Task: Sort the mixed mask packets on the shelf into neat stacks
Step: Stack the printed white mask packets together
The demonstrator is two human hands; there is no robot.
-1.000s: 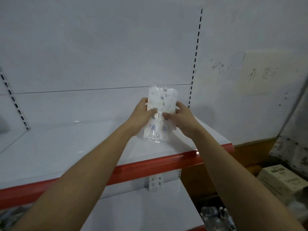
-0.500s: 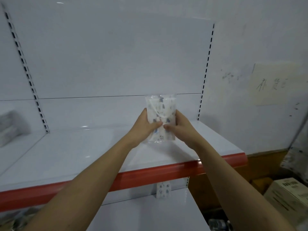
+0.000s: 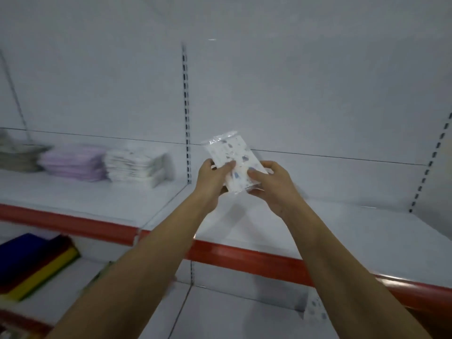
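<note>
Both hands hold 1 printed mask packet (image 3: 233,165) in the air above the shelf (image 3: 342,231), over its left end and just in front of the slotted upright (image 3: 186,113) where 2 shelf sections meet. The left hand (image 3: 212,181) has its thumb curled over the packet's face and fingers behind its lower left edge; the right hand (image 3: 274,183) pinches the lower right edge, thumb on the front. The packet leans, top tipped to the left. Judging from the task, it belongs on the white printed stack (image 3: 137,166) near the right end of the left shelf section, since its pattern seems to match — though blur makes that uncertain. To do this well, turn the packet flat before it reaches the pile, carry it by its edges, and lower it square onto the top so the corners line up; the glossy wrap looks slippery, so a nudge could slide the pile toward the back panel (image 3: 293,94). Left of that pile sits a lilac stack (image 3: 73,162), touching or nearly so, and a blurred greyish stack (image 3: 14,155) at the far left edge. The shelves are white with a red front lip (image 3: 244,255). Below left lie flat blue, dark red and yellow sheets (image 3: 34,263). The lighting is dim and bluish.
</note>
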